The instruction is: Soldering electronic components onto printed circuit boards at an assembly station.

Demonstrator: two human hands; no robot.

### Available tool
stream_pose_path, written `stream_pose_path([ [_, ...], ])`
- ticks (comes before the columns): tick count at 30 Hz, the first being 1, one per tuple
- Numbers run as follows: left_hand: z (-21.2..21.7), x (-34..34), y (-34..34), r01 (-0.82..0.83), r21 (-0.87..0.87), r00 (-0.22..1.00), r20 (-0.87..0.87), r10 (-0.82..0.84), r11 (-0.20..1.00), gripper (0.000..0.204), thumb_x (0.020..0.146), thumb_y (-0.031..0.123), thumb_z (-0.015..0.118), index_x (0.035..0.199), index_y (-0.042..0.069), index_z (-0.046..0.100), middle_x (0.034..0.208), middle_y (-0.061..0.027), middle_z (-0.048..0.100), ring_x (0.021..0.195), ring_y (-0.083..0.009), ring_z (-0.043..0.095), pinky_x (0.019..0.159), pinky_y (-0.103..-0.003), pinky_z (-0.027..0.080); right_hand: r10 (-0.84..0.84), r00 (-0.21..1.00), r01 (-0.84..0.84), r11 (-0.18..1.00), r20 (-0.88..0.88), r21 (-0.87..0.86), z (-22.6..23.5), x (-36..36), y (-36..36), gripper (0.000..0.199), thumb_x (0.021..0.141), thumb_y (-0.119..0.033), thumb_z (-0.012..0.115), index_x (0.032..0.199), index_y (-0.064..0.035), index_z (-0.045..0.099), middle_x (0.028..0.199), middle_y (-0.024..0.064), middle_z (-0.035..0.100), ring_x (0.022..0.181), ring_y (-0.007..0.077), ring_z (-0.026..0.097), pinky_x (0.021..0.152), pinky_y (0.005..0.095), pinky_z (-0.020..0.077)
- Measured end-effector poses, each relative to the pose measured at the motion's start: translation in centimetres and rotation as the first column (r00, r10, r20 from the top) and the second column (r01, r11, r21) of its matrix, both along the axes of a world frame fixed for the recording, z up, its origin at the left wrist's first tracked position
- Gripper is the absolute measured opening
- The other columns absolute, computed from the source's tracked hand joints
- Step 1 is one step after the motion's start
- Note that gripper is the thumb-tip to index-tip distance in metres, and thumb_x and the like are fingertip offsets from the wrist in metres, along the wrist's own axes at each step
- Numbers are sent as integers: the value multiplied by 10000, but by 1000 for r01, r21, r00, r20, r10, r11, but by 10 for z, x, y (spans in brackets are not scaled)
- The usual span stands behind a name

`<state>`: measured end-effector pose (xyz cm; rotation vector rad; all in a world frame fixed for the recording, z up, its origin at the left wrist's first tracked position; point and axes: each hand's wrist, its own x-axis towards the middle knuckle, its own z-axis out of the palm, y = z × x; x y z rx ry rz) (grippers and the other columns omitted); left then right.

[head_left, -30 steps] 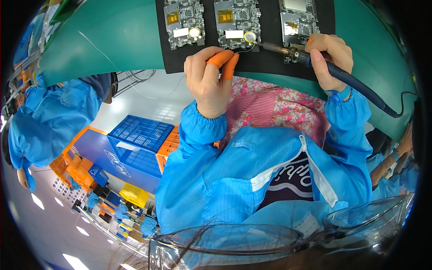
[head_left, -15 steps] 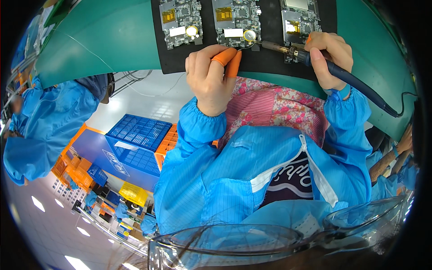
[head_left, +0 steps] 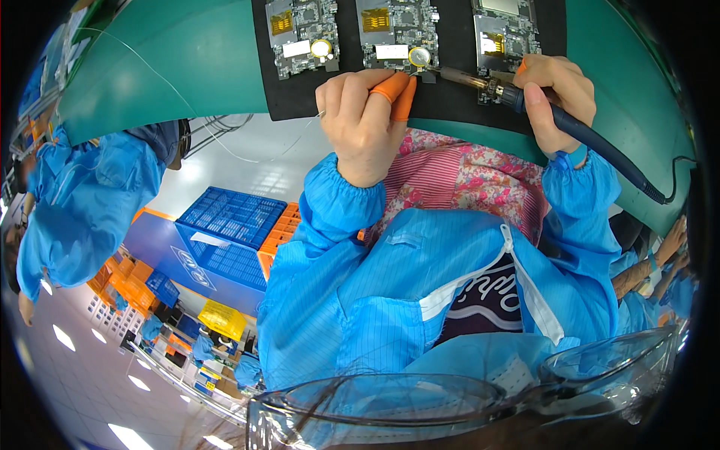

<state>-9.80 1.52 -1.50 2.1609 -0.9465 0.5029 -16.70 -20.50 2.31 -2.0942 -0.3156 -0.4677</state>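
Pinched at the fingertips of my left hand (head_left: pixel 361 127), which wears orange finger cots (head_left: pixel 403 101), is a thin solder wire (head_left: pixel 255 160). Its long tail loops away to the left. My right hand (head_left: pixel 561 101) grips a soldering iron (head_left: pixel 604 148) with a dark blue handle. The iron points left, its tip at the lower edge of the middle circuit board (head_left: pixel 405 30), beside a round coin cell (head_left: pixel 419 57). My left fingertips are close to that same edge. Whether the tip touches the wire is too small to tell.
Two more circuit boards, a left one (head_left: pixel 306 34) and a right one (head_left: pixel 510 34), lie on the black mat (head_left: pixel 296 101) over a green bench top (head_left: pixel 202 60). The iron's cord (head_left: pixel 673 176) runs off right. Blue crates (head_left: pixel 232 225) stand lower left; a person in blue (head_left: pixel 97 202) is at far left.
My left hand has shifted a little right and up, and less wire shows beyond its fingertips. The iron tip stays by the coin cell. The person at far left has moved an arm.
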Motion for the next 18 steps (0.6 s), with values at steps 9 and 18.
stream_pose_path([
  [9,8,-2,8,28,-143,976,-212,-58,989,214,620,-22,740,794,23,624,879,-77,562,756,-200,504,620,-254,405,0,1000,0,999,5,-40,1,-1,-1,71,747,-60,538,707,-8,510,593,87,516,464,201,499,445,286,372],
  [18,11,-2,22,4,2,983,-182,-3,1000,212,646,-45,701,823,30,610,916,-71,553,768,-224,506,629,-290,412,-103,995,103,995,9,-15,5,-5,4,54,736,-62,552,714,-17,533,621,93,545,490,209,524,477,283,406],
])
